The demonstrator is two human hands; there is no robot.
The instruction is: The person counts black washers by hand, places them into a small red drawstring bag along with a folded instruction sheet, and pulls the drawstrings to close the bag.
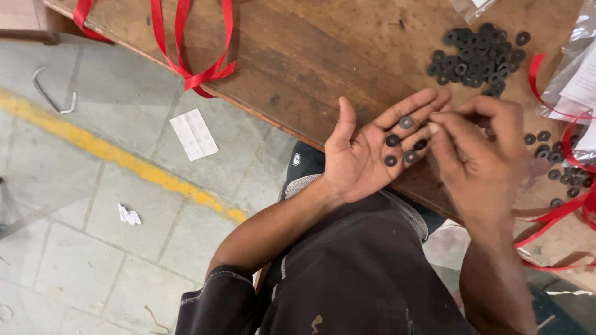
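My left hand (366,152) lies palm up over the edge of a worn wooden table (310,56), fingers spread. Several small black washers (397,141) rest on its palm and fingers. My right hand (481,155) hovers just to the right of it, fingers curled, its fingertips touching the left hand's fingers near the washers. Whether the right fingertips pinch a washer is hidden. A heap of black washers (478,54) lies on the table beyond both hands.
More loose washers (559,167) sit at the right among red ribbon (552,217). Red ribbon loops (198,68) hang off the table's left edge. Clear plastic bags (574,68) lie at the far right. Paper scraps (194,133) and a yellow line (124,158) mark the tiled floor.
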